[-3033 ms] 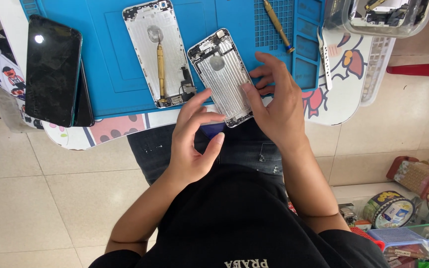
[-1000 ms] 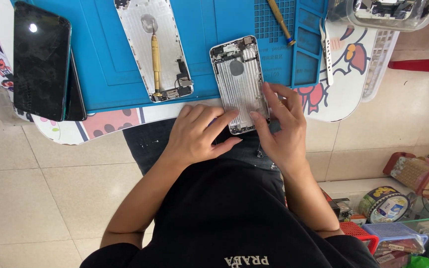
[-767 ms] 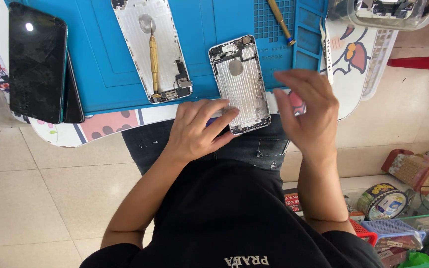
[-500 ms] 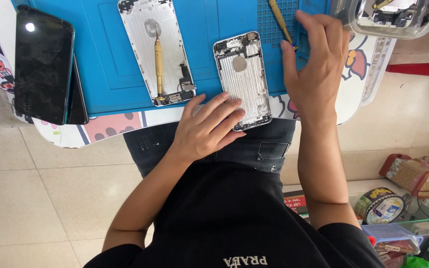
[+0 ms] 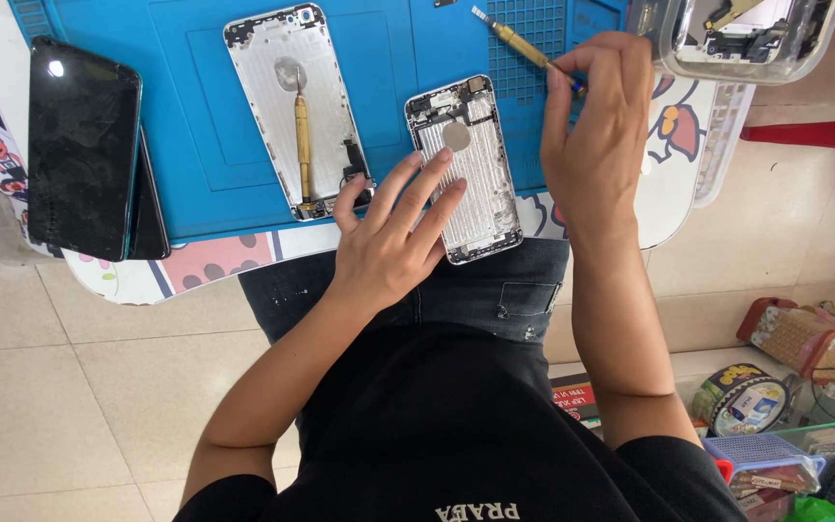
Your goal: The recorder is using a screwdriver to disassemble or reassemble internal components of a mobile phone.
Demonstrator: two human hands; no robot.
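Note:
A silver phone housing (image 5: 471, 155) lies face-open at the near edge of the blue work mat (image 5: 186, 116). My left hand (image 5: 390, 240) rests beside it, fingers spread, fingertips touching its lower left side. My right hand (image 5: 596, 126) is further up the mat, fingers pinched on the handle end of a brass-coloured screwdriver (image 5: 524, 46). A second, larger silver phone housing (image 5: 292, 101) lies to the left with another brass tool (image 5: 302, 135) lying on it.
A black phone screen (image 5: 84, 145) stacked on another dark phone sits at the left of the small table. A clear plastic parts box (image 5: 741, 39) stands at the top right. Tape rolls, tins and boxes (image 5: 775, 406) crowd the floor at the lower right.
My right hand left the smaller housing and reached up the mat to the brass screwdriver, closing on it. My left hand stayed at the housing, fingers now spread.

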